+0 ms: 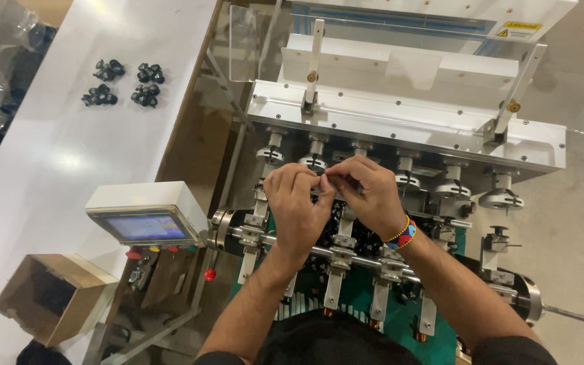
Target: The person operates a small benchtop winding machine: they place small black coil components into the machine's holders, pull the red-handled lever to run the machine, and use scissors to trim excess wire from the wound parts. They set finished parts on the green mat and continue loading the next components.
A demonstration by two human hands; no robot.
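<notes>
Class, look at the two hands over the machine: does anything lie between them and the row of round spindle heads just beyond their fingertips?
Nothing visible does. The left hand and right hand meet fingertip to fingertip directly in front of the spindle heads, with no cover or part between. Whatever small thing they pinch is hidden by the fingers.

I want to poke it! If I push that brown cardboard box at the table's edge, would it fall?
Probably. The box looks open and thin-walled, so likely light and easy to slide. It sits at the white table's corner and seems to overhang, so a push could tip it off. Its walls would likely bend, not break.
</notes>
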